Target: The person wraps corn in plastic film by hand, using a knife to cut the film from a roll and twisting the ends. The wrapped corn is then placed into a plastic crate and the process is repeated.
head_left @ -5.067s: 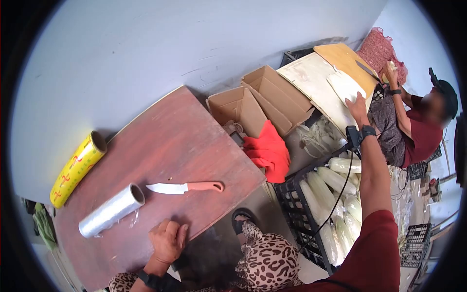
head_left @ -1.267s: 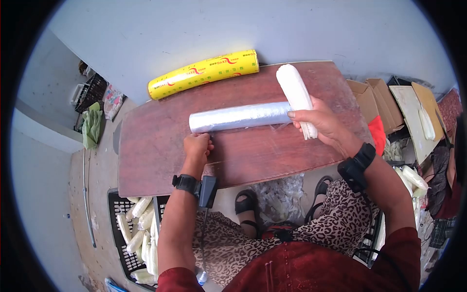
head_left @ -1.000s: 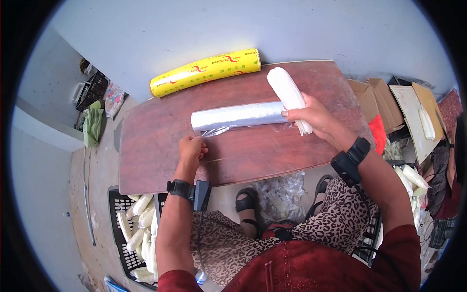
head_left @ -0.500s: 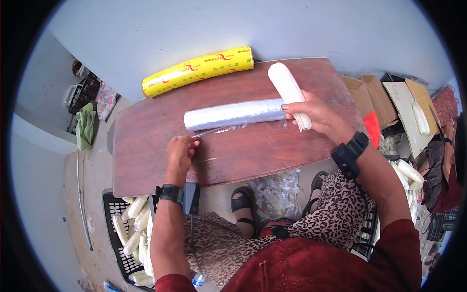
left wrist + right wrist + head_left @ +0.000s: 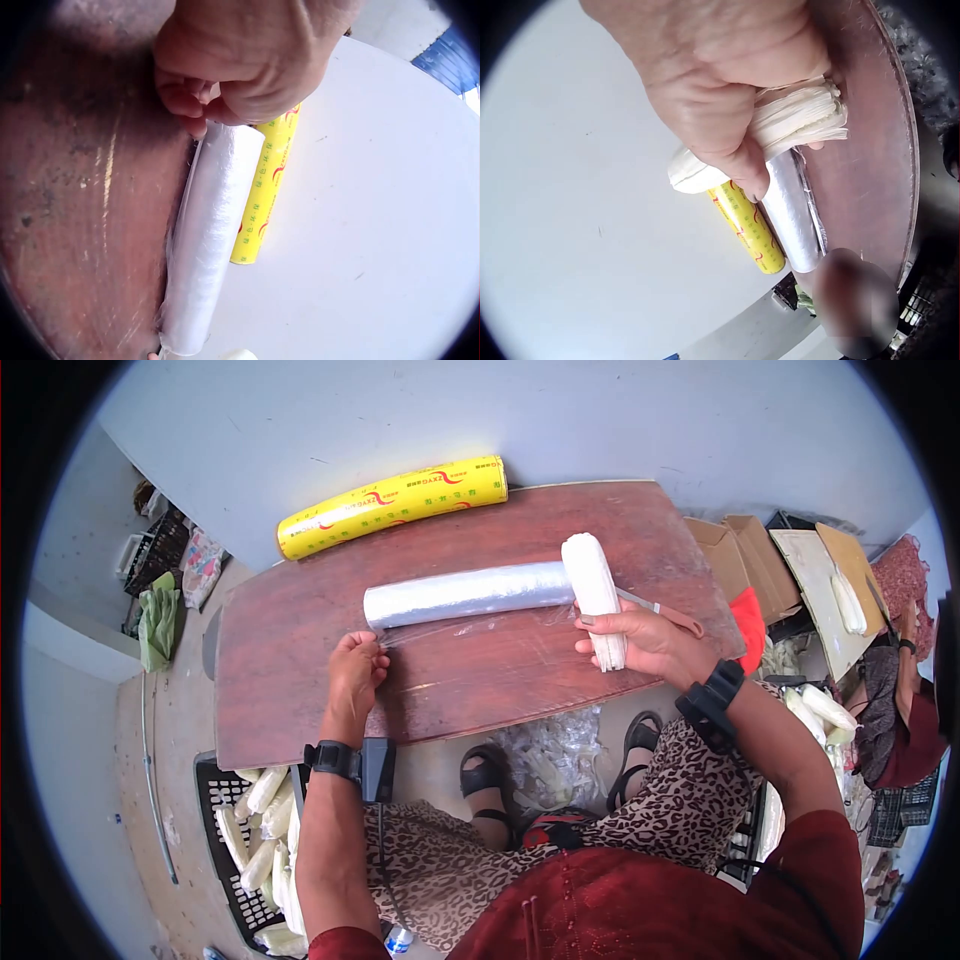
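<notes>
My left hand (image 5: 355, 675) pinches the loose edge of the plastic film (image 5: 462, 630) at the left end of a cling film roll (image 5: 465, 595). That roll lies on the reddish table (image 5: 430, 685), with a thin flap of film along its near side. In my right hand (image 5: 645, 640) is an ear of corn (image 5: 592, 585) in pale husk, gripped near its cut end. The corn stands over the roll's right end and hides it in the head view. In the right wrist view, layered husk ends (image 5: 806, 112) poke out beside my thumb.
A yellow printed roll (image 5: 395, 505) lies along the wall. Behind my right hand is a knife (image 5: 685, 620). Crates (image 5: 235, 860) of wrapped pale ears flank my legs. Cardboard boxes (image 5: 755, 560) and another person (image 5: 905, 710) are at the right.
Over five seconds, my right hand has brought the corn from the side board to the table. My left hand has taken the film edge and drawn it toward me. The corn has just swung more upright.
</notes>
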Tool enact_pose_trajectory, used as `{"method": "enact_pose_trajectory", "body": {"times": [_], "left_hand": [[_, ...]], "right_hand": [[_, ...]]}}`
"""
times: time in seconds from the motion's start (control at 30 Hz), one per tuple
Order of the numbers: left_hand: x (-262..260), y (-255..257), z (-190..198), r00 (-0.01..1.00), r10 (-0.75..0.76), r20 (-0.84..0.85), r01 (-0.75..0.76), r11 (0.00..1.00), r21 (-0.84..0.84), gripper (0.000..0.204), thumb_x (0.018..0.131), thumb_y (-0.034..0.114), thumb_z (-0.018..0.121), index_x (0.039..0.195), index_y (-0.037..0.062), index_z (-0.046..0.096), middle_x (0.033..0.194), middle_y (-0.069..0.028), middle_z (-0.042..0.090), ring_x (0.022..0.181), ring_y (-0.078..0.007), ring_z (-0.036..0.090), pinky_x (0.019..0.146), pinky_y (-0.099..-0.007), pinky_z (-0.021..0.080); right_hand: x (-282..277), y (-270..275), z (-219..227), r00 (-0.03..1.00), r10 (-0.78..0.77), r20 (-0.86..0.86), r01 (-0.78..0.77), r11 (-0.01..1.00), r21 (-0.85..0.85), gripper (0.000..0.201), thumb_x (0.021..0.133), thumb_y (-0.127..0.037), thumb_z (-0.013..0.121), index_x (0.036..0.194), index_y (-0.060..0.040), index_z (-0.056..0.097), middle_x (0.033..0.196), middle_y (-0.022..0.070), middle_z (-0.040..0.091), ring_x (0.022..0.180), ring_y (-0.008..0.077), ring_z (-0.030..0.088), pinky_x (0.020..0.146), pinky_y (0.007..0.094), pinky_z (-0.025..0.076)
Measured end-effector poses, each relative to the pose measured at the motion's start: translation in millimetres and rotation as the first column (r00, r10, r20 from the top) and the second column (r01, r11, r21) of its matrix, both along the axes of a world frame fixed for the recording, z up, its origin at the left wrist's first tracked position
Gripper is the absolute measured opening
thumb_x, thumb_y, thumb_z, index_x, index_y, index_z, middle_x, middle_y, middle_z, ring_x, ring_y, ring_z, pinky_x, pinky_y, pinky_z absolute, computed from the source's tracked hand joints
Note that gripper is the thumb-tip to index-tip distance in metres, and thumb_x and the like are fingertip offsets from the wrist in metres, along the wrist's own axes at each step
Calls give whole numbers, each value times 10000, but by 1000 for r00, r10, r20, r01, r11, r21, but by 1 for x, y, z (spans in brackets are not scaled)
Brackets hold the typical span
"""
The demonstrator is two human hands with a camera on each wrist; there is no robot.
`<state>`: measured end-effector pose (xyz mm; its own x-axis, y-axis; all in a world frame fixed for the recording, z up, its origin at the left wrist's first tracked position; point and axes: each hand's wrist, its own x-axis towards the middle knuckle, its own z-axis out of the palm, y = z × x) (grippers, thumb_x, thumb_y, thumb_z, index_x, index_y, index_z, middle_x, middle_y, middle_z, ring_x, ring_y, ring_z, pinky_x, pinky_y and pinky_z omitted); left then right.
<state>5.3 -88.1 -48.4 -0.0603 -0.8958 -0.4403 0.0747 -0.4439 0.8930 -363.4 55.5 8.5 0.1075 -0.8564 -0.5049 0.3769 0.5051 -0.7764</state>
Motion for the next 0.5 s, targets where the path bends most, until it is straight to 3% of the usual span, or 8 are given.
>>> {"method": "enact_pose_trajectory", "body": {"times": [0.17,0.37,0.5], "left_hand": [[-1,1,1,1000,-1,12,1,1000,-2,75,914,45,517,918,111,552,755,-14,574,573,-96,549,468,-218,437],[-1,3,2,1000,-11,19,12,1000,-7,100,916,43,513,954,101,585,761,-12,577,589,-97,557,485,-213,450],[2,2,2,999,-32,33,32,999,-10,113,915,41,510,969,80,600,766,-12,583,592,-99,561,495,-215,460]], "right_hand": [[11,-4,0,999,21,-30,-21,1000,-7,655,787,-105,752,1336,-82,397,1099,72,567,886,156,607,685,325,524],[8,-9,-10,988,85,-128,-88,996,-19,534,763,-48,742,1223,21,479,1001,73,604,912,131,594,774,273,501],[3,-5,-7,986,86,-146,-93,995,-47,533,764,-41,715,1237,-7,470,1039,51,591,907,113,595,722,258,497]]}}
